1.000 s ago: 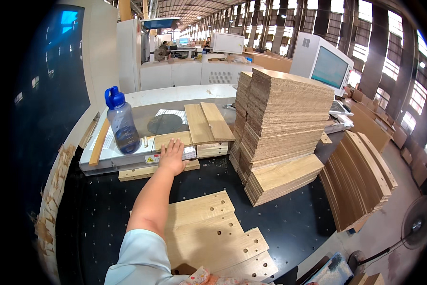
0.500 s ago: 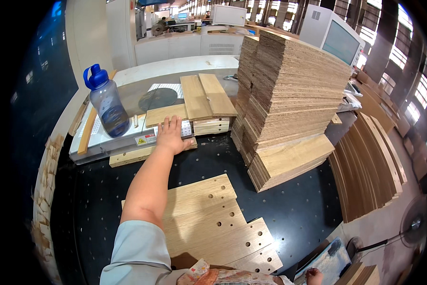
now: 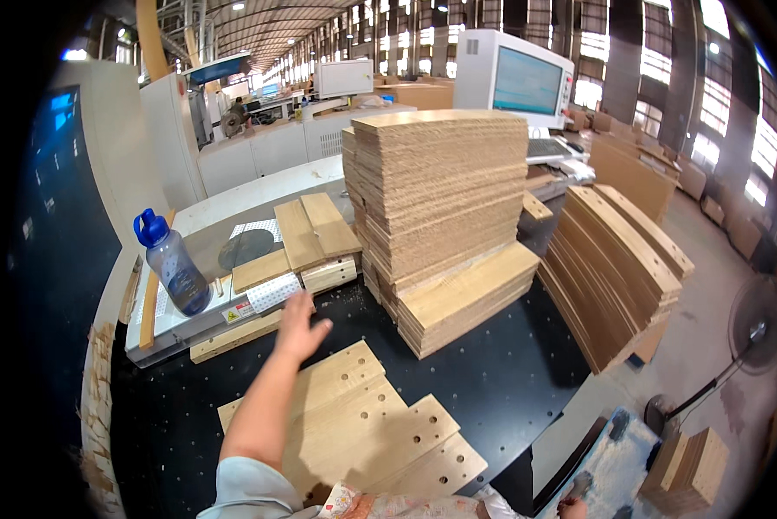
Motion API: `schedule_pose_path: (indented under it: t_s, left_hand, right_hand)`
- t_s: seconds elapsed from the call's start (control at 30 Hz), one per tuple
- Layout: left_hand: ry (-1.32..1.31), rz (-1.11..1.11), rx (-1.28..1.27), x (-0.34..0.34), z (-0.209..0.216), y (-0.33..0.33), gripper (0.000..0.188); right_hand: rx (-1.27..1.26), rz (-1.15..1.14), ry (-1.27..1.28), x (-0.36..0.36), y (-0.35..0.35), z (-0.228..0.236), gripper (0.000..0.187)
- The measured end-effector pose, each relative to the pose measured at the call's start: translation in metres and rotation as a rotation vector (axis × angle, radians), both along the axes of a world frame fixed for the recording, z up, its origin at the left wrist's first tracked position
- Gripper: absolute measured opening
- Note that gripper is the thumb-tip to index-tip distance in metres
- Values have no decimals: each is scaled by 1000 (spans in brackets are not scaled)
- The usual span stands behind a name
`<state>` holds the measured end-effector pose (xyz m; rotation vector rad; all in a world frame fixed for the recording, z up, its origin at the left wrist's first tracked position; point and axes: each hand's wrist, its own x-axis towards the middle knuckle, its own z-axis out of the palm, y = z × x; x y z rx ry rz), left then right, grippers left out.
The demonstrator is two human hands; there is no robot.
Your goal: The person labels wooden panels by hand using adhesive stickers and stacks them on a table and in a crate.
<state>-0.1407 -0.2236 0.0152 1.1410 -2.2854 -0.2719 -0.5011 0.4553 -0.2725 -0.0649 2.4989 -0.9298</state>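
Note:
My left hand [image 3: 300,329] reaches forward with fingers spread and holds nothing. Its fingertips are near a white dotted sheet [image 3: 273,293] hanging at the front of a low flat metal unit, and a wooden strip [image 3: 233,339] lies just beside the hand. Below my left arm, pale wood-grain panels with drilled holes [image 3: 341,424] lie overlapped on the black table [image 3: 492,372]. Only a small part of my right hand [image 3: 572,508] shows at the lower edge, beside a blue-and-white stained board [image 3: 609,463]; its fingers look curled, and what they may hold is hidden.
A tall stack of boards [image 3: 444,190] stands right of centre, with a lower stack [image 3: 466,294] before it. A blue-capped bottle [image 3: 177,268] stands at left. More boards [image 3: 613,277] stand at right, near a monitor [image 3: 522,78] and a floor fan [image 3: 756,331].
My view has turned up and to the right. My left hand has come back from the metal unit's edge and the wooden strip, fingers still spread.

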Motion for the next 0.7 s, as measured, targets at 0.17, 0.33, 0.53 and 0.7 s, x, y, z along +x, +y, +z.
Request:
schedule_pose_path:
  t_s: [0.17, 0.33, 0.53, 0.7]
  left_hand:
    - [-43, -485, 224, -22, 6, 133, 63]
    - [111, -917, 624, -19, 41, 223, 46]
    - [248, -2305, 1053, -26, 147, 335, 52]
    - [290, -2569, 1086, -31, 135, 375, 46]
  right_hand:
    - [-26, 29, 196, 10, -12, -40, 17]
    - [-411, 33, -157, 39, -68, 7, 10]
    - [-130, 188, -39, 68, -44, 8, 7]
    - [27, 120, 12, 62, 9, -25, 12]
